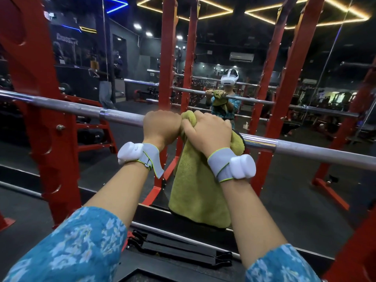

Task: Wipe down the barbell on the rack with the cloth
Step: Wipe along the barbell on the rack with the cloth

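**Head view: both hands on the barbell, cloth under the right**

Head camera looks down two forearms that come up from the bottom of the frame in blue flowered sleeves (71, 247). Each wrist wears a grey band with a white tracker (131, 152). Black straps (179, 251) lie on the floor between the arms.

At mid-frame the left hand (161, 127) is curled round the bare barbell (67, 105), knuckles up. The right hand (207, 129) sits just beside it, touching it, fingers wrapped over the green cloth (199, 190) bunched on the bar. The rest of the cloth hangs straight down below the bar, between the two wrists.

The barbell runs across the whole frame, from the left edge down to the right edge, resting on the red rack (50, 129), whose uprights stand at left, centre and right.

Beyond, in the upper middle, a mirror (305, 68) shows the person at the bar with the cloth, and the dark gym with yellow and blue ceiling lights.
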A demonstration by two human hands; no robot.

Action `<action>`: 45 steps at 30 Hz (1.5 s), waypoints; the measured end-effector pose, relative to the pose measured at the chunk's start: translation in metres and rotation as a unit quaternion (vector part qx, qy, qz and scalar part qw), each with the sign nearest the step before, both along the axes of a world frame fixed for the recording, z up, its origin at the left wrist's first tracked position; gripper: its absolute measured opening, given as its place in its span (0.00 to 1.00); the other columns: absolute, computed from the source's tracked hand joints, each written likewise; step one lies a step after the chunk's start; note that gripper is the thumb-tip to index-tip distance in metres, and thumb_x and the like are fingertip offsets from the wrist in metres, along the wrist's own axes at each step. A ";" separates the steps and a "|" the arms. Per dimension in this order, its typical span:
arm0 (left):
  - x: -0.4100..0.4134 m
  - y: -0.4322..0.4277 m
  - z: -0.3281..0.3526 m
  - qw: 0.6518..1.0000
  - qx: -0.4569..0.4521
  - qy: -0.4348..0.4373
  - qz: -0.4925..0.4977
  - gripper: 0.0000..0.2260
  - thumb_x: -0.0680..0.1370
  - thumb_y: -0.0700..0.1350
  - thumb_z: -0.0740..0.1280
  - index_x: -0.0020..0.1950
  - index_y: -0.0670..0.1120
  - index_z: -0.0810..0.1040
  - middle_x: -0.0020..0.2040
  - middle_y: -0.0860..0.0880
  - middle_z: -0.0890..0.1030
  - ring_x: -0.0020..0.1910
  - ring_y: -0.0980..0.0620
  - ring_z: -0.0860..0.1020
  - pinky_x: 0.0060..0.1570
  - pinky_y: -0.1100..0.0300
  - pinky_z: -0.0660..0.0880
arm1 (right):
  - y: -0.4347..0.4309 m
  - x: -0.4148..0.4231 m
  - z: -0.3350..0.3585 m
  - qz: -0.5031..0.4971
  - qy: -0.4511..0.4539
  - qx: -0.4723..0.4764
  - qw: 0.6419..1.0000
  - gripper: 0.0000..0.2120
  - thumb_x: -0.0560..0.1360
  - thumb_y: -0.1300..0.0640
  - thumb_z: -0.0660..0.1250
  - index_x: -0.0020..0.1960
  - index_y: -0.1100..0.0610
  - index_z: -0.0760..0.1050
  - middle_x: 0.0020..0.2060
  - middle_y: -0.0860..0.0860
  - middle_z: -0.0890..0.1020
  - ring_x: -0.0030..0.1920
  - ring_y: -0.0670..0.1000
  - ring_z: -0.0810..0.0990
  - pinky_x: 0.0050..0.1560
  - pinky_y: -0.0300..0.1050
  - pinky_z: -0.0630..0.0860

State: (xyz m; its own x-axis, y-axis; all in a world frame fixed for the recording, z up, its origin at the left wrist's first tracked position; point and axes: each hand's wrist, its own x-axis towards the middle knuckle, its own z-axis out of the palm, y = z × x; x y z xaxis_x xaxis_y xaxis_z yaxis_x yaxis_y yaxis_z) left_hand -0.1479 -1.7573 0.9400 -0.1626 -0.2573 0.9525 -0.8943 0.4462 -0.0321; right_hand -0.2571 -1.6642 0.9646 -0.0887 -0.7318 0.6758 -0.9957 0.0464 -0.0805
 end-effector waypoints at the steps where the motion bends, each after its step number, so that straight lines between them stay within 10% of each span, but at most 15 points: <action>1: 0.001 -0.002 0.000 1.000 -0.002 0.006 0.002 0.19 0.69 0.44 0.53 0.19 0.42 0.71 0.19 0.43 0.72 0.17 0.44 0.70 0.29 0.64 0.56 | 0.000 0.000 0.002 -0.003 -0.019 0.000 1.000 0.16 0.77 0.42 0.55 0.46 0.53 0.73 0.49 0.55 0.80 0.53 0.60 0.76 0.53 0.51 0.64; 25: -0.003 -0.001 -0.002 0.999 -0.025 0.029 -0.029 0.18 0.68 0.44 0.53 0.20 0.41 0.71 0.19 0.42 0.72 0.16 0.45 0.69 0.29 0.62 0.57 | 0.040 -0.064 0.004 -0.155 -0.114 -0.030 0.981 0.21 0.76 0.42 0.55 0.49 0.56 0.79 0.49 0.56 0.81 0.55 0.59 0.76 0.58 0.51 0.62; 39: -0.003 -0.001 -0.004 0.999 -0.031 0.040 -0.015 0.18 0.68 0.44 0.54 0.20 0.41 0.71 0.18 0.42 0.71 0.16 0.45 0.67 0.30 0.63 0.57 | 0.012 -0.002 0.021 -0.080 -0.127 0.057 0.987 0.21 0.78 0.43 0.54 0.58 0.58 0.75 0.57 0.58 0.78 0.58 0.60 0.75 0.63 0.51 0.64; 45: -0.001 -0.002 -0.002 1.000 -0.012 0.020 0.004 0.19 0.70 0.45 0.54 0.20 0.42 0.73 0.19 0.42 0.72 0.17 0.44 0.70 0.30 0.63 0.57 | -0.002 0.011 0.028 -0.048 -0.128 0.080 0.987 0.19 0.78 0.47 0.55 0.58 0.58 0.74 0.59 0.58 0.77 0.59 0.61 0.75 0.48 0.49 0.65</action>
State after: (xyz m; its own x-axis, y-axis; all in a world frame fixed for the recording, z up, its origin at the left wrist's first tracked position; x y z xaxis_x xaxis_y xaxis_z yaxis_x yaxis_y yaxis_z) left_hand -0.1493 -1.7596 0.9376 -0.1222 -0.2354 0.9642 -0.8983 0.4393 -0.0066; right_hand -0.2456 -1.6660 0.9925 -0.3156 -0.8068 0.4994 -0.9343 0.1722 -0.3123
